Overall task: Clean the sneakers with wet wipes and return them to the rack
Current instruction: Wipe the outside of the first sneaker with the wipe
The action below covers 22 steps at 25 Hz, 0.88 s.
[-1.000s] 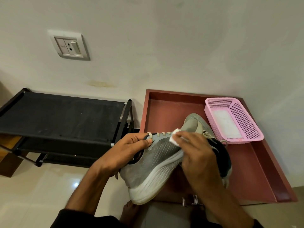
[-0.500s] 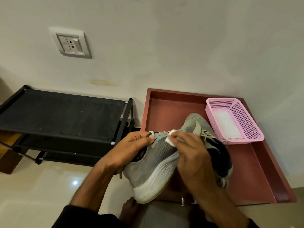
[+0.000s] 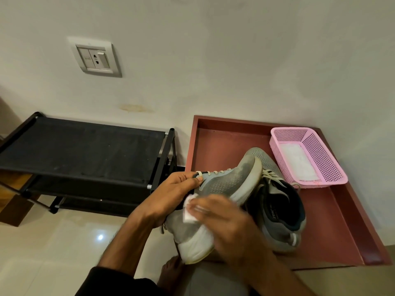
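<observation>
The grey sneaker with a white sole is held up in the air, tilted with its toe pointing away and its heel toward the person, just in front of the near-left corner of the red-brown worktop. The left hand grips it at the collar, thumb and fingers curled round the top edge beside the laces. The right hand presses a white wet wipe against the side of the shoe near the heel; its fingers lie fairly flat over the wipe and are blurred, so I cannot tell how tightly they pinch it. This hand and its forearm cover much of the shoe's near side and part of the sole. A second grey sneaker with a dark lining lies on the worktop just behind and to the right of the held one, partly hidden by it. A pink perforated basket sits at the far right of the worktop against the wall, well apart from the hands, with something white and flat lying in its bottom. To the left of the worktop, close beside it, stands a black shoe rack with dark fabric shelves on a pale glossy tiled floor. On the wall above the rack is a switch and socket plate.
</observation>
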Motion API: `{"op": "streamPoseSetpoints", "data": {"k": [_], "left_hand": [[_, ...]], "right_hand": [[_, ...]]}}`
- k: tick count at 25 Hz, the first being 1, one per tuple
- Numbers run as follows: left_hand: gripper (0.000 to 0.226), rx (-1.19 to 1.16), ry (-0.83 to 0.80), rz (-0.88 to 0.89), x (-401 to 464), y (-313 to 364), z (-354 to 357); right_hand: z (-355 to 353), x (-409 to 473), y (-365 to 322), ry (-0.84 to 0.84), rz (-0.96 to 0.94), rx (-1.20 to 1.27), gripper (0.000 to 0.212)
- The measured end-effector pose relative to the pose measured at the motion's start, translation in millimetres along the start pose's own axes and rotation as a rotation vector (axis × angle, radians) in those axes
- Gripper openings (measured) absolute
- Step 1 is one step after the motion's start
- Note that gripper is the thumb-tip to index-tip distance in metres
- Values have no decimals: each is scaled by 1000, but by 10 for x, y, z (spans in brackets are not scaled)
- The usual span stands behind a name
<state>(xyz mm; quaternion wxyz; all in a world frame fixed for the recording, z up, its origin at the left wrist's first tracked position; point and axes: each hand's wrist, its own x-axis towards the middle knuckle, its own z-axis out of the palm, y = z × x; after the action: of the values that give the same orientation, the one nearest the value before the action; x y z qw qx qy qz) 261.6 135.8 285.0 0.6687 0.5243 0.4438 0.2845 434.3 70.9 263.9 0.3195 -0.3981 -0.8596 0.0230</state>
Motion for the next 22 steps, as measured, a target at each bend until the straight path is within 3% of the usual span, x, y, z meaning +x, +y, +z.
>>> {"op": "streamPoseSetpoints", "data": {"k": [3,7,10,12,14,17,22], "left_hand": [[37,6,19,-12,-8,-7,-26],[41,-8,6,33,-13,-9,-47],[60,5,-20,50,-15,-22,-79],[43,40,-57,54,3,-40,-55],[27,69,-91,57,1,-27,-11],[22,91,-127,80,-37,9,15],[19,164,-195,100,-45,-10,24]], "right_hand": [[-78,57,296,161,289,-54,40],[-6,-17,-14,48,24,15,42],[-160,38,423,175,257,-101,37],[-181,34,528,227,412,-144,41],[-67,36,345,190,406,-125,43],[31,23,198,130,227,-59,38],[-59,69,391,213,330,-61,37]]}}
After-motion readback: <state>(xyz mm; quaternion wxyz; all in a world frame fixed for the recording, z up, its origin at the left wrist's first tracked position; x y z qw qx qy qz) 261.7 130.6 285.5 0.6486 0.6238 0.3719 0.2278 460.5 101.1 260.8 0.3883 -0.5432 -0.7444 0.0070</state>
